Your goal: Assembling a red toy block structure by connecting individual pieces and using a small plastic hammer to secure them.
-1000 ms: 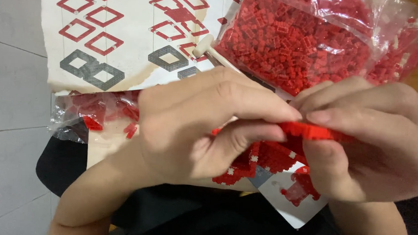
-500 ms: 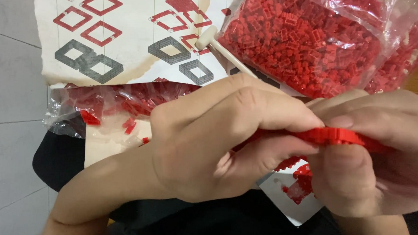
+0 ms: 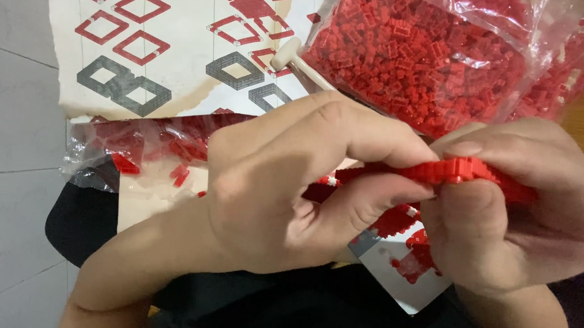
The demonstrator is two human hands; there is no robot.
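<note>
You had both hands right up close to the camera here. Your left hand [image 3: 284, 189] was curled shut around one end of a thin red strip of tiny building bricks [image 3: 460, 171], thumb underneath and fingers folded over the top, so most of that end was hidden inside your fist. Your right hand [image 3: 510, 210] was pinching the other end, thumb pressed up against the underside and the index finger lying across the top. So both hands were closed on the same piece, fingertips nearly touching in the middle, and the strip sat level between them, held up above your lap.

Under your hands there was a small printed card [image 3: 405, 271] with a red picture on it, partly covered by your knuckles. Above your left hand lay a mostly empty clear bag [image 3: 144, 146] with a few loose red bricks left in it. Further up was the big instruction sheet [image 3: 179, 56] covered in red and grey diamond-shaped diagrams. A small white mallet [image 3: 295, 60] lay on that sheet, its handle running under the full bag of red bricks [image 3: 425, 52] at top right. Another bag of red bricks [image 3: 567, 70] sat just beside that one at the right edge. Pale floor tiles [image 3: 14, 141] showed on the left.
</note>
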